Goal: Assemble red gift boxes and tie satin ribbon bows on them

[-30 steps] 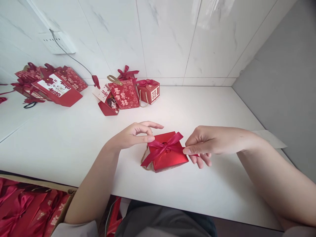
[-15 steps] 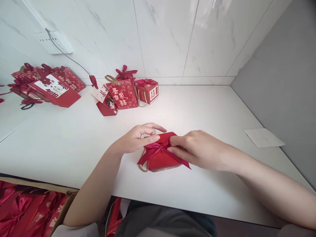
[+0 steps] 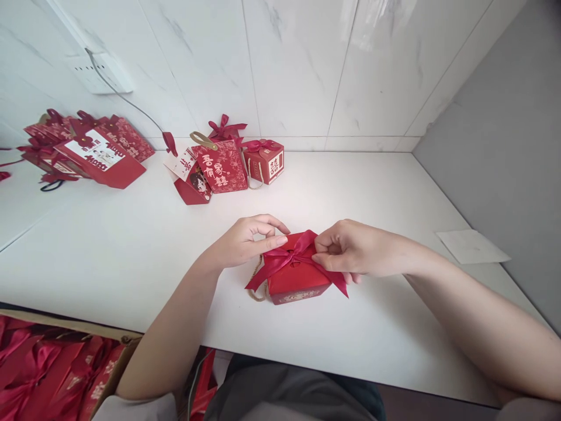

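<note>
A small red gift box (image 3: 294,282) with a twisted rope handle stands on the white table (image 3: 131,245) in front of me. A dark red satin ribbon (image 3: 291,257) is tied in a bow on its top. My left hand (image 3: 245,240) pinches the left loop of the bow between thumb and fingers. My right hand (image 3: 350,248) is curled shut on the right loop, and one ribbon tail hangs below it over the box's right side.
Three finished red boxes (image 3: 223,164) stand at the back by the tiled wall, with more red boxes (image 3: 87,149) at the far left. A cardboard carton of flat red boxes and ribbons (image 3: 52,368) sits at lower left. A white paper sheet (image 3: 471,245) lies at right.
My right hand left the ribbon's tail at the right, came in over the box and now grips the bow's right loop. The box has turned slightly. My left hand kept its pinch.
</note>
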Motion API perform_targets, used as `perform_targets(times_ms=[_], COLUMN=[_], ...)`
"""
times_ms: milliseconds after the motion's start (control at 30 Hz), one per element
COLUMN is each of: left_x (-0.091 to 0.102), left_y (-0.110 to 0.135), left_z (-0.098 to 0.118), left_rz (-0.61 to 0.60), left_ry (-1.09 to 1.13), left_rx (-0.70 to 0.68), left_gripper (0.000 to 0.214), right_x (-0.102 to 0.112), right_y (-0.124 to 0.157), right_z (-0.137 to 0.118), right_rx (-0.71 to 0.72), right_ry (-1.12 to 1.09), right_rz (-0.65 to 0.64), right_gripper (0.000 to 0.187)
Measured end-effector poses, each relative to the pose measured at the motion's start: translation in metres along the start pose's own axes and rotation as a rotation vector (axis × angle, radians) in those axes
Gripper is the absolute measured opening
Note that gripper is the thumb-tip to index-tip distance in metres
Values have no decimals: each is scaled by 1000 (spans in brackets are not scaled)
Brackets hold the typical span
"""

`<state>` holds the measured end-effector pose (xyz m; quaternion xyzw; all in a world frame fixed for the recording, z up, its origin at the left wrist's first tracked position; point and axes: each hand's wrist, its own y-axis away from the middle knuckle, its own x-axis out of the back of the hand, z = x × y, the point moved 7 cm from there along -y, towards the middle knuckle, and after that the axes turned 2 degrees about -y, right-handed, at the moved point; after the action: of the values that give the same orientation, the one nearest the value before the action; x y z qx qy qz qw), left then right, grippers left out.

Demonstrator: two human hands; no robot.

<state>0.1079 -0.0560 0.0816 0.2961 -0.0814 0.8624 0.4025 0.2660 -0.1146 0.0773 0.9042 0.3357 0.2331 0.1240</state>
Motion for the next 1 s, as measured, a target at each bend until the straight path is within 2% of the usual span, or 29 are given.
perform_targets(times_ms=[133, 267, 367, 600, 700, 867, 1000], left_x=[2, 5, 4, 3, 4, 8, 13], left_y=[1, 5, 6, 5, 5, 5, 3], left_z=[-4, -1, 1, 1, 0, -5, -11], left_rz=[-91, -164, -190, -174, -152, -74, -6], left_ry=[85, 157, 162, 197, 205, 203, 168], left_rx=[-20, -92, -113, -109, -87, -29, 14], left_gripper=[40, 29, 21, 30, 32, 35, 33], right_x=[4, 11, 3, -20, -24, -20, -6], right_y=[5, 12, 14, 13, 10, 3, 4], right_z=[7, 7, 3, 6, 7, 2, 0], right_rx=[-54, -106, -118, -213, -192, -45, -37], right_ry=[-24, -29, -12, 31, -21, -90, -37], right_rz=[-182, -164, -193, -316, -312, -252, -151], right_gripper=[35, 48, 46, 46, 36, 18, 20])
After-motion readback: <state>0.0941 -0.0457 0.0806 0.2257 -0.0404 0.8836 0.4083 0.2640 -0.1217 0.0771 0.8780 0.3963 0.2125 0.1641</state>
